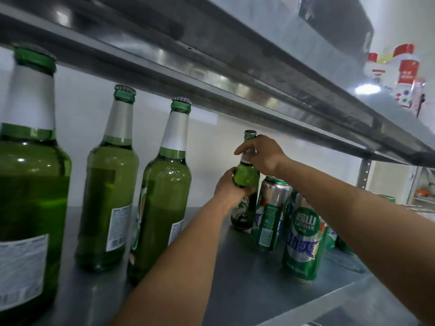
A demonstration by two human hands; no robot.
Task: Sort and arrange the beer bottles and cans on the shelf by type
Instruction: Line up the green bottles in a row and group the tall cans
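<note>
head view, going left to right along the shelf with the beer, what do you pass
nearest green bottle → second green bottle → third green bottle → small green bottle, gripped by the left hand at its body and the right hand at its neck → silver-topped can → front green can

Three tall green glass bottles (108,184) with silver neck foil and crown caps stand upright in a row across the left of the frame on the grey metal shelf (247,278), back labels facing out. At centre, a smaller green glass bottle (246,177) stands upright, its body gripped by the left hand (229,187) and its neck by the right hand (261,154). Just right of it, green-and-silver beer cans (303,238) stand clustered together.
</note>
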